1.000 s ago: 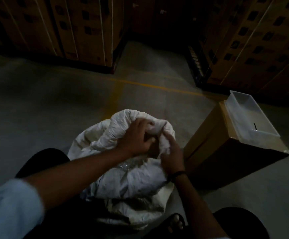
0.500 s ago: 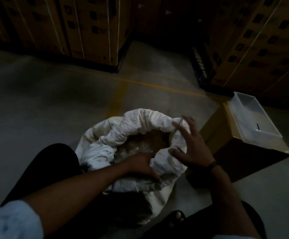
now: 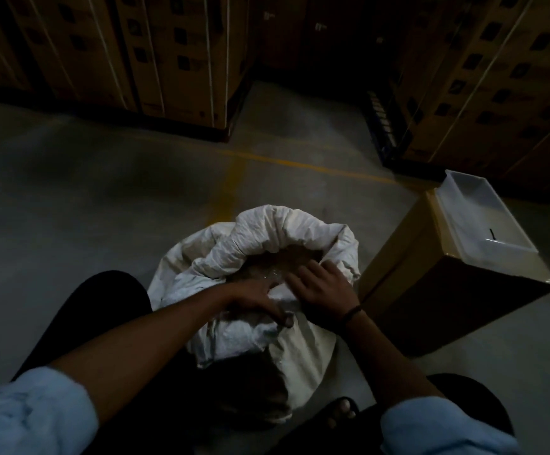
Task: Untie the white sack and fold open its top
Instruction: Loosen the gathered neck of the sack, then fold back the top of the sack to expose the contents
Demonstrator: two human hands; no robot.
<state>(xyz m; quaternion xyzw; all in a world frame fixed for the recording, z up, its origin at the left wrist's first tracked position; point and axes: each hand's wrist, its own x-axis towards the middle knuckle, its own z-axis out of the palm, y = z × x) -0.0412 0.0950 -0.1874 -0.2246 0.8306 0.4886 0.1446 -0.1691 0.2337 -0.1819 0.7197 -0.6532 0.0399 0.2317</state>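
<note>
**Item 1.** Fingers of the left hand (image 3: 254, 298): thumb (image 3: 287, 320) down the outer face of the near rim, the rest over its inner face. They are clamped on the fold, as far as the dim light shows.

**Item 2.** Fingers (image 3: 299, 277) of the right hand (image 3: 321, 292): apart and nearly straight, lying flat on the rim's near right part, gripping nothing.

**Item 3.** White woven sack (image 3: 267, 244): upright on the floor between the person's knees, untied, mouth open. The far rim is rolled into a thick collar; the near rim is lower and less evenly turned. Brown loose fill (image 3: 286, 261) shows inside, perhaps under a clear liner.

**Handling note (judgement).** The step in hand is likely turning down the near rim. Roll it outward and downward, hands parting along the edge, and keep the collar even so that nothing spills.

**Item 4.** Edges and room:
- A tan cardboard carton (image 3: 431, 290) bearing a white rectangular plastic tray (image 3: 483, 221) stands just beside the sack on the right, so room there is tight.
- A sandalled foot (image 3: 342, 412) lies close to the base.
- Grey concrete floor (image 3: 103, 198) lies open to the left and ahead, crossed by a yellow painted line (image 3: 299, 164).
- Strapped brown cartons (image 3: 175, 60) stand well apart beyond.
</note>
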